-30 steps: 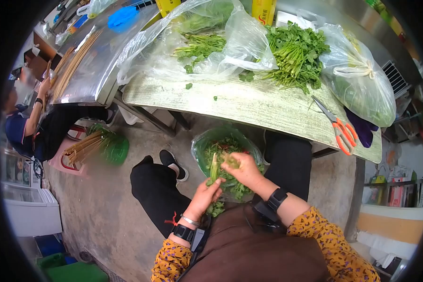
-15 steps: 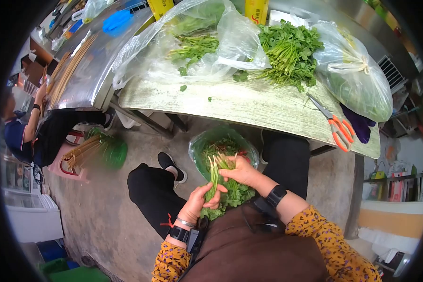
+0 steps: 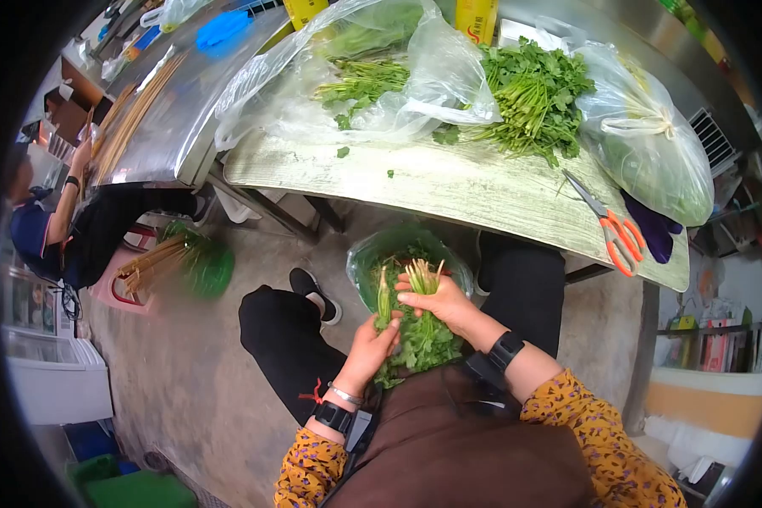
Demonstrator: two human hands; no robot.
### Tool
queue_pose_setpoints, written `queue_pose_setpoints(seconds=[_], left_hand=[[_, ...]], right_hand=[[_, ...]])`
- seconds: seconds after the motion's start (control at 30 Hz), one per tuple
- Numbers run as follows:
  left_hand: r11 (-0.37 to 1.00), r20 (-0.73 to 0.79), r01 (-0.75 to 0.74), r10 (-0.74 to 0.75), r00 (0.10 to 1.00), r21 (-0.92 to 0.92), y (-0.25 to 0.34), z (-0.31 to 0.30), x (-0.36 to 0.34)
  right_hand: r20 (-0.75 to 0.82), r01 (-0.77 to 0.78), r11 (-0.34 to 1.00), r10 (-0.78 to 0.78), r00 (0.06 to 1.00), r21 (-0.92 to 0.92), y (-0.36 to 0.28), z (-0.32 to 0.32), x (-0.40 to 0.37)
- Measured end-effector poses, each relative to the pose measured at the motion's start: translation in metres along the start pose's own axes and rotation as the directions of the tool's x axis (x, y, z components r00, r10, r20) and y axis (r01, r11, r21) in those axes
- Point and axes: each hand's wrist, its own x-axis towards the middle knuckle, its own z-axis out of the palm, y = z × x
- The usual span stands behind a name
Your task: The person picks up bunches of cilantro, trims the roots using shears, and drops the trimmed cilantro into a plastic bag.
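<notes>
My left hand (image 3: pixel 369 349) is closed around a small bunch of cilantro (image 3: pixel 384 298), stem ends up. Beside it, my right hand (image 3: pixel 445 303) grips a thicker cilantro bunch (image 3: pixel 427 343), its pale root ends pointing up and its leaves hanging over my lap. Both bunches are close together but apart at the tops. Just beyond my hands, an open green plastic bag (image 3: pixel 362 264) on the floor between my feet contains plant scraps. On the table (image 3: pixel 313 169) lies a large cilantro pile (image 3: pixel 538 97), with orange-handled scissors (image 3: pixel 611 227) to its right.
A clear plastic bag (image 3: pixel 258 97) with more greens lies open on the table. At the right stands a tied bag (image 3: pixel 652 135), a dark purple item (image 3: pixel 654 237) beneath it. Another person (image 3: pixel 46 224) sits at far left, near a pink stool (image 3: pixel 114 288) and long sticks (image 3: pixel 135 118).
My left hand has shifted slightly down and left, so the two bunches have drawn apart. The right bunch's stem ends now stand more upright. The whole view has shifted slightly.
</notes>
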Motion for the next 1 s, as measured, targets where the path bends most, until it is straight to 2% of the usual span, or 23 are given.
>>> queue_pose_setpoints(seconds=[0.03,0.07,0.1,0.17,0.23,0.27,0.3,0.33,0.37,0.43,0.47,0.5,0.57,0.6,0.63,0.67,0.7,0.77,0.83,0.93,0.97,1.0], left_hand=[[0.998,-0.004,-0.024,0.024,1.0,0.051,-0.003,0.002,0.002],[0.97,0.013,-0.115,0.114,0.993,0.214,-0.007,0.002,0.005],[0.971,0.014,-0.115,0.114,0.993,0.208,-0.009,0.004,0.007],[0.888,0.049,-0.265,0.267,0.963,0.375,-0.014,0.007,0.007],[0.872,0.06,-0.254,0.253,0.966,0.418,0.0,0.009,0.002],[0.989,-0.019,-0.103,0.105,0.994,0.104,0.009,0.011,0.0],[0.972,-0.046,0.049,-0.061,0.997,-0.231,0.013,0.011,0.0],[0.988,-0.209,-0.154,0.149,0.966,-0.005,0.001,0.005,0.007],[0.983,-0.195,-0.169,0.153,0.969,-0.068,-0.001,-0.005,0.009],[0.96,-0.279,-0.123,0.05,0.959,-0.25,0.004,-0.014,0.01],[0.955,-0.366,-0.151,0.049,0.929,-0.254,0.004,-0.013,0.009],[0.955,-0.368,-0.153,0.051,0.928,-0.256,0.001,-0.016,0.01],[0.959,-0.467,-0.263,0.187,0.865,-0.104,-0.004,-0.021,0.012],[0.957,-0.489,-0.268,0.183,0.853,-0.109,0.003,-0.019,0.01],[0.957,-0.489,-0.268,0.183,0.853,-0.109,0.003,-0.019,0.011],[0.949,-0.487,-0.314,0.273,0.83,-0.002,0.003,-0.02,0.011],[0.928,-0.474,-0.356,0.361,0.803,0.104,0.004,-0.019,0.01],[0.929,-0.457,-0.343,0.368,0.81,0.14,0.006,-0.017,0.009],[0.928,-0.444,-0.331,0.373,0.815,0.174,0.011,-0.013,0.007],[0.774,-0.214,-0.362,0.528,0.822,0.519,0.022,-0.006,0.003],[0.791,-0.161,-0.383,0.507,0.846,0.477,0.013,-0.003,0.006],[0.817,-0.14,-0.341,0.448,0.883,0.464,0.011,0.002,0.005]], right_hand=[[-0.001,-0.004,1.0,0.003,1.0,-0.004,-0.001,0.002,-0.001],[0.037,-0.018,0.999,0.017,0.999,0.033,-0.002,0.003,-0.002],[0.076,-0.033,0.997,0.027,0.997,0.07,-0.003,0.005,-0.003],[0.045,-0.031,0.996,0.027,0.999,0.08,-0.002,0.005,-0.003],[0.023,-0.009,0.993,0.006,1.0,0.118,0.003,0.003,0.002],[0.0,0.035,0.993,-0.035,0.999,0.109,0.001,0.002,0.002],[0.004,0.033,0.994,-0.034,0.999,0.107,-0.002,0.001,0.001],[-0.01,0.048,0.989,-0.047,0.999,0.138,-0.004,0.0,0.001],[-0.026,0.063,0.984,-0.059,0.998,0.168,-0.006,-0.002,0.0],[-0.028,0.072,0.983,-0.068,0.997,0.167,-0.01,-0.007,0.0],[-0.035,0.083,0.983,-0.078,0.996,0.165,-0.011,-0.01,0.001],[-0.043,0.095,0.982,-0.089,0.995,0.164,-0.013,-0.012,0.001],[-0.032,0.113,0.978,-0.109,0.994,0.173,-0.017,-0.016,0.0],[-0.02,0.114,0.972,-0.112,0.993,0.206,-0.02,-0.016,0.0],[-0.009,0.114,0.964,-0.115,0.993,0.239,-0.022,-0.016,0.0],[-0.023,0.151,0.983,-0.149,0.989,0.103,-0.018,-0.016,0.003],[-0.024,0.15,0.983,-0.149,0.989,0.103,-0.011,-0.015,0.005],[-0.131,0.149,0.988,-0.143,0.981,0.039,0.001,-0.015,0.007],[-0.093,0.123,0.99,-0.117,0.989,0.063,-0.004,-0.014,0.004],[-0.007,0.031,0.996,-0.031,1.0,0.083,-0.005,-0.011,0.002],[0.014,0.006,0.993,-0.007,1.0,0.118,-0.001,-0.011,0.002],[0.035,-0.019,0.988,0.013,0.999,0.151,-0.001,-0.009,0.002]])
